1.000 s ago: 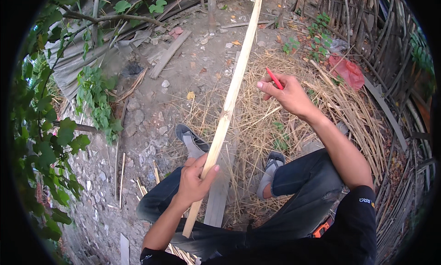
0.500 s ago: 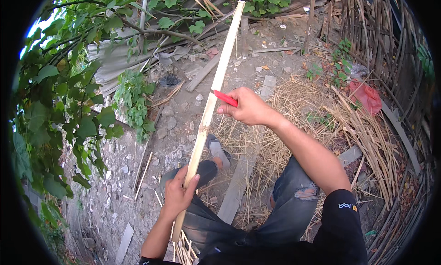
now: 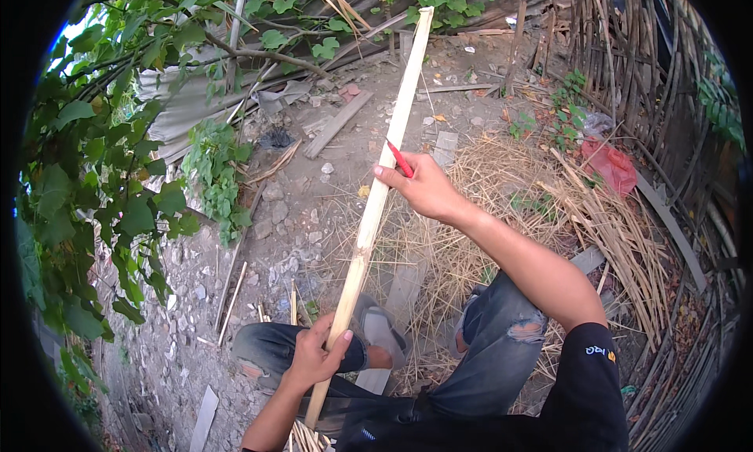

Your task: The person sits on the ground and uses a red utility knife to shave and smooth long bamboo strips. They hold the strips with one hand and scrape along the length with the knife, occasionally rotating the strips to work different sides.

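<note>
A long, pale split bamboo strip (image 3: pixel 367 236) slants across the middle, its far end up by the leaves and its near end by my lap. My left hand (image 3: pixel 320 356) is closed around its lower part, thumb on the right edge. Farther up, my right hand (image 3: pixel 427 192) grips a red-handled knife (image 3: pixel 403 164), with its small dark tip against the strip's right edge. The right thumb presses on the strip's face just below the tip. Most of the handle is hidden inside the palm.
Straw-like shavings (image 3: pixel 502 189) cover the ground ahead, with a stack of thin strips (image 3: pixel 616 252) at right. A red plastic bag (image 3: pixel 610 166) lies by the stick fence (image 3: pixel 627 68). Leafy branches (image 3: pixel 86 209) hang at left. Grey boards (image 3: pixel 339 124) lie on stony soil.
The knife's handle has turned from nearly level to steeper, and my right thumb has come onto the strip. The strip's far end has shifted right. My left knee has swung outward.
</note>
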Demonstrator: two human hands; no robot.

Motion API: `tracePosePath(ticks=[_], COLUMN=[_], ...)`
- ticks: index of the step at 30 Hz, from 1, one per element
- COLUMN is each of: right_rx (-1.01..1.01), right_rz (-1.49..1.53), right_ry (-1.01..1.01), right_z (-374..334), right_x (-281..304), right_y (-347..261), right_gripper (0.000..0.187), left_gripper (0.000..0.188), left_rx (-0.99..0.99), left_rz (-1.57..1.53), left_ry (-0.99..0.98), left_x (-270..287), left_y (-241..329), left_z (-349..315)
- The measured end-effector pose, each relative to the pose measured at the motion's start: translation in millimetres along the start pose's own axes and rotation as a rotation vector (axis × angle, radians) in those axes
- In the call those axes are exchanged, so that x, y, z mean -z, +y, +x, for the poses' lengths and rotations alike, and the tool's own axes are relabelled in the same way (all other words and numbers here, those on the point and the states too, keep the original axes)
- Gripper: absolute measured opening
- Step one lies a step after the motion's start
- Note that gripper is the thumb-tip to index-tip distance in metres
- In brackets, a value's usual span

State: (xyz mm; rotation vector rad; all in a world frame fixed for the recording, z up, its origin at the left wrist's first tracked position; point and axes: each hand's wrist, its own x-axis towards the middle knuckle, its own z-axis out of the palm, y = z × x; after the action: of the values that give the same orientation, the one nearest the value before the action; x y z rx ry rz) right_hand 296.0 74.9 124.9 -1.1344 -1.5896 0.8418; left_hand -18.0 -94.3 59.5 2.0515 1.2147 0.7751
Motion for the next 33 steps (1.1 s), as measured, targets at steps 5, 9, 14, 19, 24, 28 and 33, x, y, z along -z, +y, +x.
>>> tracePosePath(ticks=[5, 9, 14, 19, 24, 28, 33], right_rx=[-0.048, 0.118, 0.432, 0.324, 0.155, -0.129, -0.237], right_rz=[0.202, 0.002, -1.090, -0.816, 0.118, -0.070, -0.077], right_ry=[-0.027, -0.241, -0.436, 0.697, 0.604, -0.064, -0.278], right_z=[-6, 25, 165, 234, 240, 131, 51], right_x=[-14, -28, 39, 178, 138, 9, -54], right_y=[-25, -40, -100, -116, -36, -34, -19], right_gripper=[0.037, 0.032, 0.040, 0.040, 0.067, 0.067, 0.056], left_gripper=[0.051, 0.058, 0.050, 0.056, 0.063, 0.064, 0.065], left_rx=[-0.072, -0.058, 0.034, 0.104, 0.121, 0.212, 0.279], left_rz=[-0.259, -0.649, -0.907, -1.200, -1.124, -1.074, -1.036], left_ry=[-0.076, -0.098, -0.078, -0.214, -0.205, -0.197, -0.184], left_x=[1, 4, 28, 21, 24, 30, 23], left_y=[-12, 1, -18, -38, -35, -42, -46], left_z=[39, 96, 136, 148, 144, 134, 129])
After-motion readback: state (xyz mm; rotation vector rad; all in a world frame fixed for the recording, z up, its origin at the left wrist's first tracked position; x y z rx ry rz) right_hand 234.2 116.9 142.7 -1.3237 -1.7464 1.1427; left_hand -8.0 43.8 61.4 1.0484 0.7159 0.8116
